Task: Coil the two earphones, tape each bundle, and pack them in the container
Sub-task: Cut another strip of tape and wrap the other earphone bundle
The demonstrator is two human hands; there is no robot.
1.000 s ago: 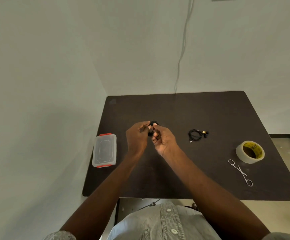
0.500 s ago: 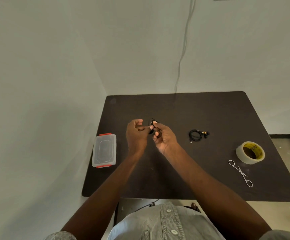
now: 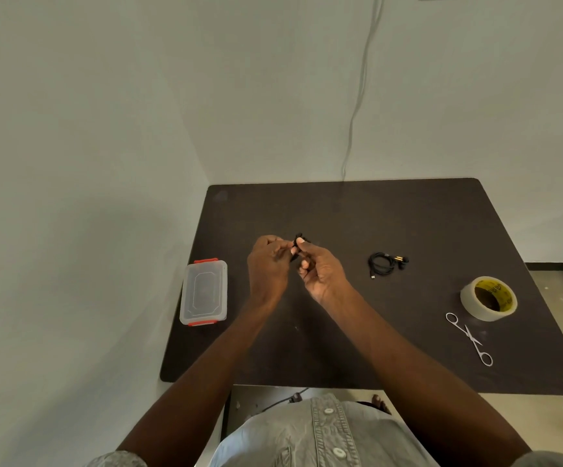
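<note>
Above table (image 3: 408,348), left hand (image 3: 268,264) and right hand (image 3: 322,273) together pinch black earphone bundle (image 3: 297,241) (orientation unclear); second earphone (image 3: 386,263) lies crosswise.

The dark brown table (image 3: 357,348) held a coiled black earphone (image 3: 385,263), with a clear red-clipped plastic box (image 3: 203,292) far left of it and a tape roll (image 3: 488,298) and silver scissors (image 3: 469,338) right.

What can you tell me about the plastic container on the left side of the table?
The container is a small rectangular box of clear, slightly frosted plastic with rounded corners. Its lid is on, moulded with a raised eight-sided panel, and a red-orange clip sits at each short end, near and far. It lies flat on the dark table close to the left edge, its long side running away from the person. Nothing can be made out inside it. Neither hand touches it; the left hand is held just to its right.
</note>
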